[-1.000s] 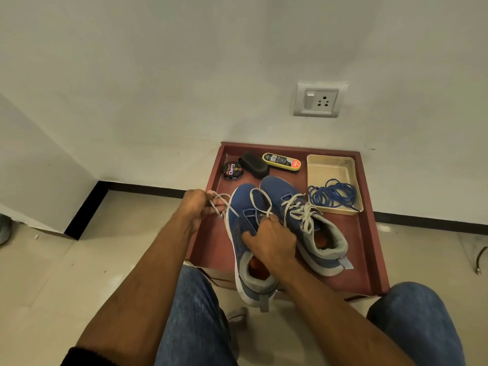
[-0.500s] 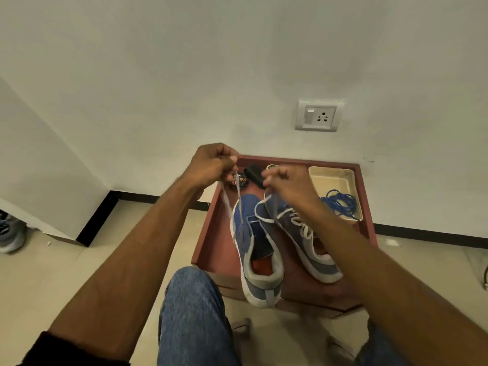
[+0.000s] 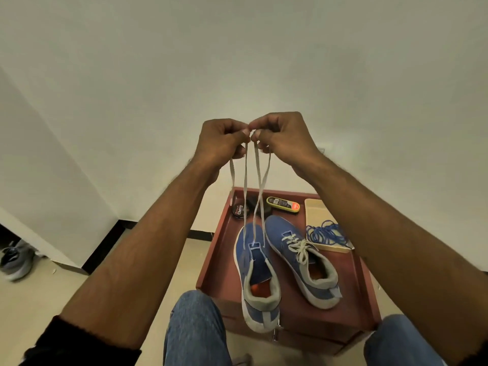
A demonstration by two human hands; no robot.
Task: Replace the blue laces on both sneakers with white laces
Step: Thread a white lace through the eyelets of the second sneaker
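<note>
Two blue sneakers lie on a red-brown tray table. The left sneaker has a white lace threaded through its lowest eyelets only. Both ends of that lace run straight up to my hands, held high in front of the wall. My left hand and my right hand each pinch one end, fingertips nearly touching. The right sneaker is fully laced in white and tied. The blue laces lie coiled in a cream tray.
At the back of the table stand a round black polish tin, a dark object behind the lace and a yellow-black brush. My knees in jeans sit below the table. A grey shoe lies on the floor at far left.
Both hands rose from the left sneaker and came together, pulling the white lace ends up taut. The camera tilted upward.
</note>
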